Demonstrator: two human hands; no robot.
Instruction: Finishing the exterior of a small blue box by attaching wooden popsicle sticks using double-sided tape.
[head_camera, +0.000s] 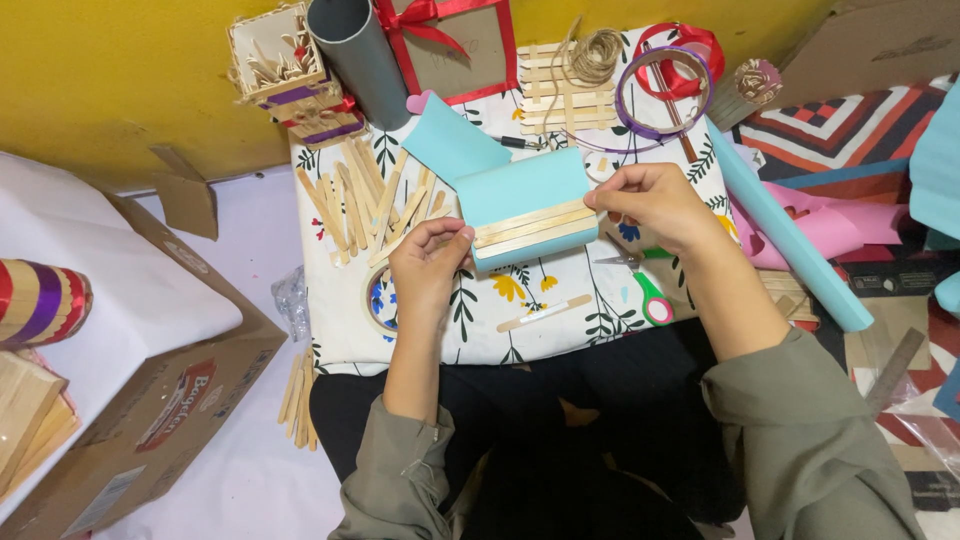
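A folded light-blue paper sheet (520, 190) with three wooden craft sticks (533, 228) lying across it hangs just above a small floral-print board (560, 300). My left hand (430, 262) pinches its left edge, fingers curled around the fold. My right hand (650, 205) grips its right edge near the top. The sticks lie side by side along the paper's lower half.
Loose craft sticks (355, 200) lie at the board's left. Green-handled scissors (640, 285), a tape roll (380, 300), twine (595, 52), a stick lattice (565, 95), a grey tube (360, 60), a rolled blue sheet (785, 235) and a cardboard box (150, 400) surround it.
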